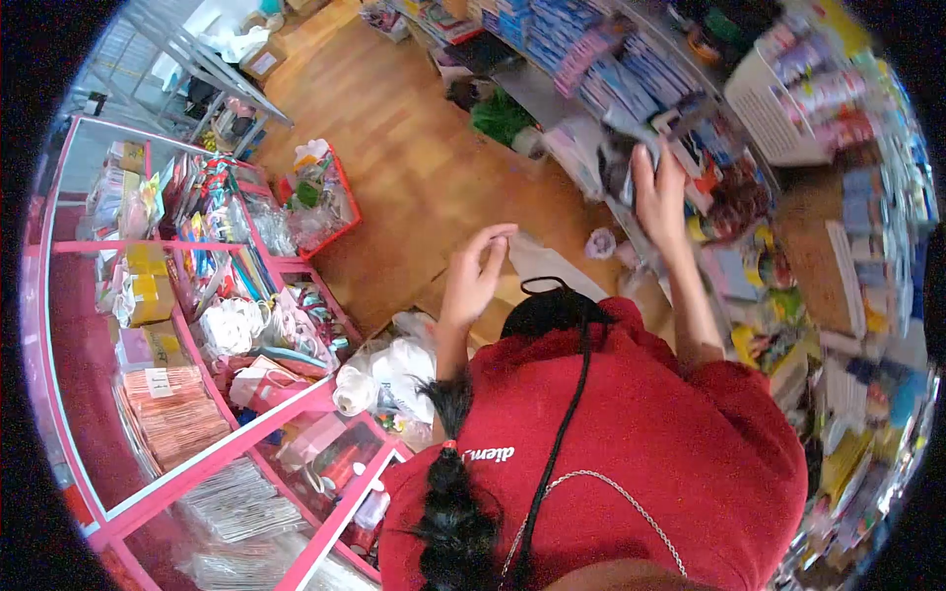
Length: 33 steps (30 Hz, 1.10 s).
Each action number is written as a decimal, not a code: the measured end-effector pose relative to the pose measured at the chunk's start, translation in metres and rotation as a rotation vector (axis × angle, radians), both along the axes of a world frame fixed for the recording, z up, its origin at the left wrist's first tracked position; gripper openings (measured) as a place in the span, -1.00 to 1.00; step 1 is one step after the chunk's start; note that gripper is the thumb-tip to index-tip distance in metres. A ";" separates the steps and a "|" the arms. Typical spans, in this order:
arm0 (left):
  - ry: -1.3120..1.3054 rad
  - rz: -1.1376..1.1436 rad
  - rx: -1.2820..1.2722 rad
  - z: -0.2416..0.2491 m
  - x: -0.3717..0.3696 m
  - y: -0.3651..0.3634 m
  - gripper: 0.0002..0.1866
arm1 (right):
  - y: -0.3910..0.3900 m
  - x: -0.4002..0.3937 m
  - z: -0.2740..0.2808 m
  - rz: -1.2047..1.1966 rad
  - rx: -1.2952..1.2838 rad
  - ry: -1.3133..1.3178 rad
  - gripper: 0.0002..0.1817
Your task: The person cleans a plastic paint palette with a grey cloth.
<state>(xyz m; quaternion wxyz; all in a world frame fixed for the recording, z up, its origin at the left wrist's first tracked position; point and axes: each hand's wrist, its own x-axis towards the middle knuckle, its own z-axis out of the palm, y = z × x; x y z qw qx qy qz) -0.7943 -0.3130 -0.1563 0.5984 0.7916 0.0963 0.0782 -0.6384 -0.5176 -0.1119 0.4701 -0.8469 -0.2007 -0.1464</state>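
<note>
My left hand (pixel 476 278) is raised in front of my red top, thumb and forefinger pinched on the edge of a whitish translucent plastic bag (pixel 552 264). The bag hangs from the fingertips toward my middle, its lower part hidden by my clothes. Further right and forward, my right hand (pixel 660 197) is closed round a dark item in shiny wrapping (pixel 619 163), blurred, at the edge of the right-hand shelf. What the wrapping contains I cannot make out.
Pink-framed glass cases (pixel 187 241) with packets and ribbons stand at left, near a red basket (pixel 340 197) of goods. White plastic bags (pixel 394 379) lie by my left side. Blue packs (pixel 591 59) and a white basket (pixel 774 108) fill the right shelves. Wooden flooring (pixel 419 148) runs between.
</note>
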 end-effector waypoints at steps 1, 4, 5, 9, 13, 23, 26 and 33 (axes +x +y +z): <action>0.019 -0.047 -0.017 -0.016 -0.011 -0.013 -0.74 | -0.016 -0.027 -0.014 -0.016 0.001 0.086 -0.70; 0.087 -0.210 -0.064 -0.029 -0.040 -0.056 -0.72 | -0.067 -0.101 -0.038 -0.067 -0.027 0.383 -0.66; 0.117 -0.271 -0.093 -0.024 -0.046 -0.071 -0.71 | -0.083 -0.123 -0.037 -0.084 -0.037 0.440 -0.66; 0.140 -0.484 -0.106 -0.021 -0.055 -0.137 -0.70 | -0.148 -0.184 -0.027 -0.151 0.026 0.491 -0.67; 0.092 -0.631 -0.024 -0.001 -0.058 -0.216 -0.72 | -0.220 -0.231 -0.019 -0.210 0.127 0.365 -0.68; -0.341 -0.808 0.041 0.029 -0.114 -0.519 -0.77 | -0.479 -0.405 -0.016 -0.536 0.326 0.425 -0.72; -0.603 -0.793 0.247 0.061 -0.125 -0.612 -0.79 | -0.550 -0.450 -0.020 -0.711 0.512 0.395 -0.73; -0.913 -0.774 0.697 0.091 -0.093 -0.715 -0.72 | -0.620 -0.474 -0.014 -0.903 0.771 0.226 -0.69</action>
